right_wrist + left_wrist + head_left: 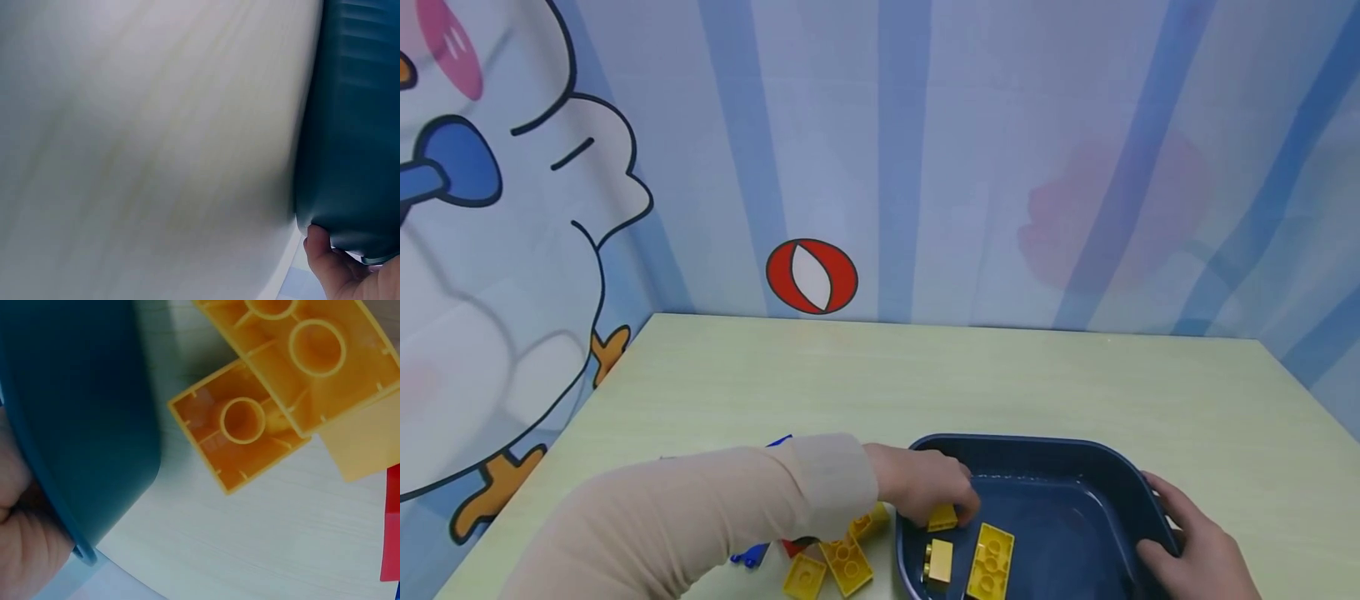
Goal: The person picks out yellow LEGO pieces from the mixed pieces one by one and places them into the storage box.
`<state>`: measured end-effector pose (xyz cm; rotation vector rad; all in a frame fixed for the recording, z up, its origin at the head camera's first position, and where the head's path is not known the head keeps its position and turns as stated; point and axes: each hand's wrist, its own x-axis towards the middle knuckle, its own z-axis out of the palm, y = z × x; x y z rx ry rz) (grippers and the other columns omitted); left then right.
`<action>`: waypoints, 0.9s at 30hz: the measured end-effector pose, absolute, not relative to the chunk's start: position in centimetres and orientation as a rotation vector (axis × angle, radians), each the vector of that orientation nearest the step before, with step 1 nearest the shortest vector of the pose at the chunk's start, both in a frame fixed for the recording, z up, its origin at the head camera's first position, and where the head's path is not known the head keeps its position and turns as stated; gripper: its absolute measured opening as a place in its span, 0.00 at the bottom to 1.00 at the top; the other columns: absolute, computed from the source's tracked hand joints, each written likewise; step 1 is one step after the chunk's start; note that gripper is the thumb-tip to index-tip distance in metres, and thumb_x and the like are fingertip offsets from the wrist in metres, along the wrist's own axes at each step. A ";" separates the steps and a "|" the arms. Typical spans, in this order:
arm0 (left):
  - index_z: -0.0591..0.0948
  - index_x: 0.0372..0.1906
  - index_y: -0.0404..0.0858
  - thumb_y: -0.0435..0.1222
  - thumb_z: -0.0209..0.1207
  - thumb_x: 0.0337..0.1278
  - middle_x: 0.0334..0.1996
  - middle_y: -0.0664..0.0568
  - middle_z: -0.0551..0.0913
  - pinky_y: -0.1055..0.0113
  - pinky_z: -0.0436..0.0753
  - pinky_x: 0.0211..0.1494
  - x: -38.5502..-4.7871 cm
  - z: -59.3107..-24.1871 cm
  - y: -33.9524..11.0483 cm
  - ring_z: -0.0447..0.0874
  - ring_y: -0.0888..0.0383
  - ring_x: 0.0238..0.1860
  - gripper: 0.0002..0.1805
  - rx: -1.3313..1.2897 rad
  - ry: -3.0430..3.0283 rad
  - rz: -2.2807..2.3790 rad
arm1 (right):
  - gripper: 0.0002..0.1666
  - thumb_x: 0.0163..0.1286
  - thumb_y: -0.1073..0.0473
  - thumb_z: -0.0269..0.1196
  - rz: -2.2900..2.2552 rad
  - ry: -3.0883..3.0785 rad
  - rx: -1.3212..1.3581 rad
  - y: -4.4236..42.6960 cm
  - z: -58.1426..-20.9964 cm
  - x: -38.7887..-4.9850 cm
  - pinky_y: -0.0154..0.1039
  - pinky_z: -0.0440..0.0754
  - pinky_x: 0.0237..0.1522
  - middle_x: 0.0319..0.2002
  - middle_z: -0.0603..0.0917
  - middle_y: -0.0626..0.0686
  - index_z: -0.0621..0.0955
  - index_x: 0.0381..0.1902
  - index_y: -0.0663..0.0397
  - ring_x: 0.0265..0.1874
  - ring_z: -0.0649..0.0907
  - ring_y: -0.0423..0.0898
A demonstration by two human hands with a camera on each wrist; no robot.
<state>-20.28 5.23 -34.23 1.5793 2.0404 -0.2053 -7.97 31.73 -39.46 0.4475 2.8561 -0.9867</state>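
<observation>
My left hand reaches over the left rim of a dark blue tray, fingers curled at a yellow toy brick just inside it. In the left wrist view, part of this hand shows past the tray's edge, and the brick is hidden. Two more yellow bricks lie in the tray: a small one on its side and a longer one with its hollow underside up. With thumb and fingers, my right hand grips the tray's right rim; the right wrist view shows its fingertips against the outer wall.
Left of the tray, several yellow bricks lie loosely together on the pale table. Beside them are a red brick and blue pieces, partly covered by my left sleeve. A printed curtain hangs behind the table.
</observation>
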 end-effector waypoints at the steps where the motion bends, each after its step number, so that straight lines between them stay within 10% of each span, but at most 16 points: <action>1: 0.80 0.44 0.48 0.26 0.65 0.48 0.41 0.60 0.76 0.79 0.72 0.44 -20.3 -34.3 5.2 0.69 0.65 0.40 0.18 1.582 2.039 -0.210 | 0.41 0.56 0.66 0.56 -0.986 2.856 0.446 31.7 -39.4 -8.0 0.40 0.78 0.31 0.59 0.65 0.75 0.56 0.67 0.69 0.39 0.83 0.61; 27: 0.81 0.47 0.49 0.29 0.66 0.48 0.37 0.60 0.73 0.79 0.70 0.36 -20.8 -31.8 3.8 0.68 0.65 0.37 0.19 1.645 2.078 -0.185 | 0.40 0.56 0.65 0.56 -0.982 2.848 0.487 32.3 -40.1 -8.3 0.42 0.81 0.31 0.58 0.67 0.75 0.57 0.67 0.67 0.40 0.82 0.64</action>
